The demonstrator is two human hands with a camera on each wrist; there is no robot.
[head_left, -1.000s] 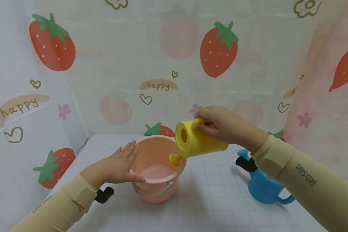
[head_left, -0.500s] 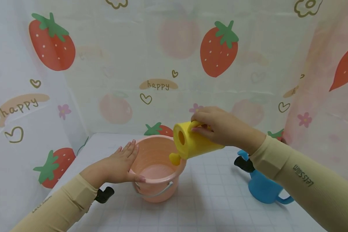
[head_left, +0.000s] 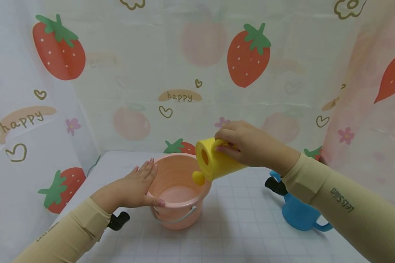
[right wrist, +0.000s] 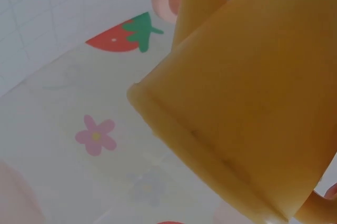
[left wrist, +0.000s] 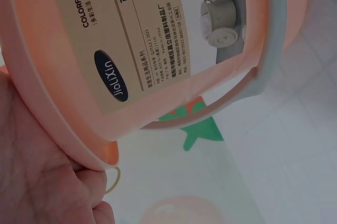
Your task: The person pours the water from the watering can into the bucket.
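Observation:
My right hand [head_left: 255,144] grips the handle of a yellow toy watering can [head_left: 225,166], tipped on its side with its opening facing left. Its round spout head [head_left: 198,178] hangs over the right rim of a peach-coloured bucket [head_left: 184,215]. The right wrist view shows the can's body [right wrist: 242,92] and base large and close. My left hand [head_left: 130,188] rests on the bucket's left rim, fingers straight and spread, thumb at the front edge. In the left wrist view the palm [left wrist: 37,166] lies against the rim, beside the bucket's printed label [left wrist: 152,34]. No water shows.
A blue watering can [head_left: 297,213] stands on the right of the white gridded table [head_left: 243,233], partly hidden behind my right forearm. The bucket's grey handle [head_left: 181,215] hangs down in front. A strawberry-print curtain [head_left: 181,62] closes off the back and sides.
My right hand has shifted slightly left and down, bringing the yellow watering can farther over the bucket's rim. The left hand and bucket have stayed in place.

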